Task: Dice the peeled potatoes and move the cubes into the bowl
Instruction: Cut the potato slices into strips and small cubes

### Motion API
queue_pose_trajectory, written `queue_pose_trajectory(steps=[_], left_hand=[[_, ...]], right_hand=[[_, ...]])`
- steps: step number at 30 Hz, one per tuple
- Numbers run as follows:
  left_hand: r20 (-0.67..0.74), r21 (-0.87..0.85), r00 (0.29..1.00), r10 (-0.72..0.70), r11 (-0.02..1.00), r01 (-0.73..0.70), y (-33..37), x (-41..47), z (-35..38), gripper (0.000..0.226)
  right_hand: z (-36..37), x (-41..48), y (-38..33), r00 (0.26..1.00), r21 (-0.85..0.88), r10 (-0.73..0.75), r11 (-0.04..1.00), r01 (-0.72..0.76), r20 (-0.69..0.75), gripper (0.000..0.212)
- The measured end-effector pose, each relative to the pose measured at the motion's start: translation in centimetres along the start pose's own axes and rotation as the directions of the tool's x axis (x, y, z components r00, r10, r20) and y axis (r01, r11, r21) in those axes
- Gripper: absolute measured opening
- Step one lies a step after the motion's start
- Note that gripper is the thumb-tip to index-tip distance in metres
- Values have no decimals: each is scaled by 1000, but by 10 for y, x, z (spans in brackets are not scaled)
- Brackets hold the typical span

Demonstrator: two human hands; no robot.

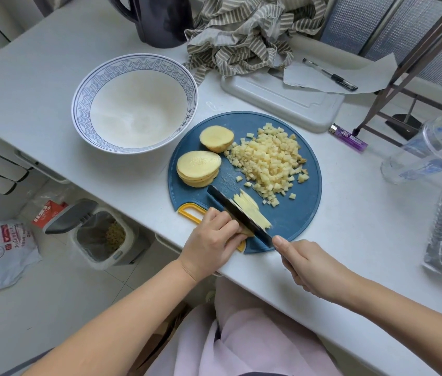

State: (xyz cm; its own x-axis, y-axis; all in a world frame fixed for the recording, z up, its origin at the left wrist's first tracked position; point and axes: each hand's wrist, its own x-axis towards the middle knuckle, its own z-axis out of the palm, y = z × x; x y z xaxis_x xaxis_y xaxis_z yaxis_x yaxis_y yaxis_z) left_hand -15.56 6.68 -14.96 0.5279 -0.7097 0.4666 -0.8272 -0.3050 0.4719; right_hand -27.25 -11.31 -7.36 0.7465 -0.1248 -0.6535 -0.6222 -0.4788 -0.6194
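Slicing: knife [241, 213] blade set slantwise across thin potato strips [253, 211] at the near edge of the round blue cutting board [295, 218].
Right hand [312, 270]: fingers wrapped round the knife handle.
Left hand [211, 240]: fingers curled, holding down a potato piece [245, 232] just left of the blade.
Potato cubes [268, 161]: heaped on the board's far right part.
Stacked slices [198, 168]: on the board's left, a potato half [216, 138] just beyond.
Bowl [84, 88]: white with a blue-patterned rim, on the counter [350, 253] beside the board's far left.
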Motion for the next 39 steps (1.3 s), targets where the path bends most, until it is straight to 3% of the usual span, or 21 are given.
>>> queue_pose_trajectory(steps=[4,12,18,25,33,39], left_hand=[[-41,75,999,-9,997,13,0,-3,3,17],[-41,51,999,-7,999,9,1,-3,2,18],[-13,48,1000,-9,999,9,-4,-2,0,25],[39,-29,998,39,999,-38,-8,0,-2,20],[41,-82,997,59,995,-56,-10,2,-3,14],[63,-33,997,52,998,-50,-13,1,-2,30]], right_hand=[[4,3,6,1000,11,-12,1000,12,-13,66],[11,13,-8,995,-47,-68,997,64,-76,62],[4,9,2,1000,171,-15,985,18,-18,64],[-11,-7,6,999,219,18,975,-26,40,68],[-21,-15,6,994,82,54,995,-61,93,64],[-22,-15,1,994,68,40,997,-47,98,63]])
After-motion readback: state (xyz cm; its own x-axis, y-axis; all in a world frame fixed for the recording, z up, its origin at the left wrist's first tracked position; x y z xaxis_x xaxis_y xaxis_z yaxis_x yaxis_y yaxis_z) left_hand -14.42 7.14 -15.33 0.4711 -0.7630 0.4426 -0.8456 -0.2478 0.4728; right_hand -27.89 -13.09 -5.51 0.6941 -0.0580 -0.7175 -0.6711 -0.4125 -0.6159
